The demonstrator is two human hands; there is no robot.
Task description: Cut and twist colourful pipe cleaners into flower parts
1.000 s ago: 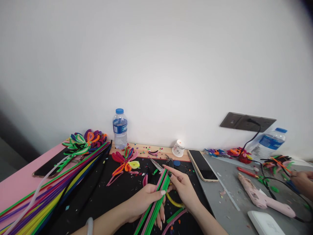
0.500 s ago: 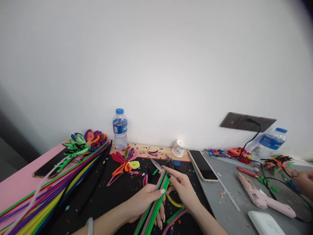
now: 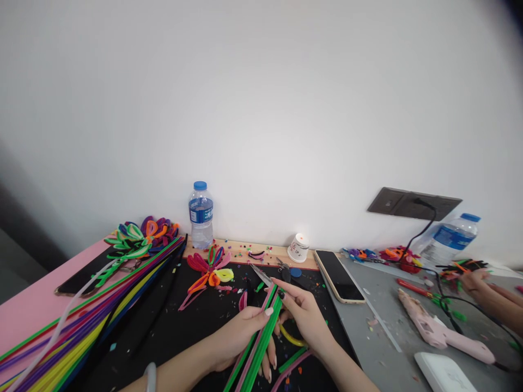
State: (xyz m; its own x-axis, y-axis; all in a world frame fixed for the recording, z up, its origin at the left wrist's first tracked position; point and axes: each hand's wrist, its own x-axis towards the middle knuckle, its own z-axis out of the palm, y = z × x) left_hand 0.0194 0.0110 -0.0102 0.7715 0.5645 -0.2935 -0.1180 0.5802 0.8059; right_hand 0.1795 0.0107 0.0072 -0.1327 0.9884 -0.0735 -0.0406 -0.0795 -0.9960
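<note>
The left hand (image 3: 233,338) grips green and pink stems (image 3: 261,348); the right hand (image 3: 305,316) pinches their upper ends. A capped bottle (image 3: 200,211) holds clear liquid (image 3: 201,235); the cup (image 3: 298,249) seems upturned.

A white wall (image 3: 261,109) fills the upper view. Against it stands a bottle (image 3: 201,231) with a blue cap and blue label. Farther right, a white cup (image 3: 298,248) with an orange dot on top rests on a wood strip (image 3: 235,248), near a blue disc (image 3: 296,271). A pale-cased phone (image 3: 341,277) lies face up just beside it; a darker phone (image 3: 77,275) lies at the left on a pink surface (image 3: 24,310), partly covered. On the right, a black cord (image 3: 419,234) hangs from a dark outlet plate (image 3: 388,201), near another blue-capped bottle (image 3: 451,237). Below, a pink tool (image 3: 441,331) and a white case (image 3: 443,370) lie on a gray mat (image 3: 379,311).
</note>
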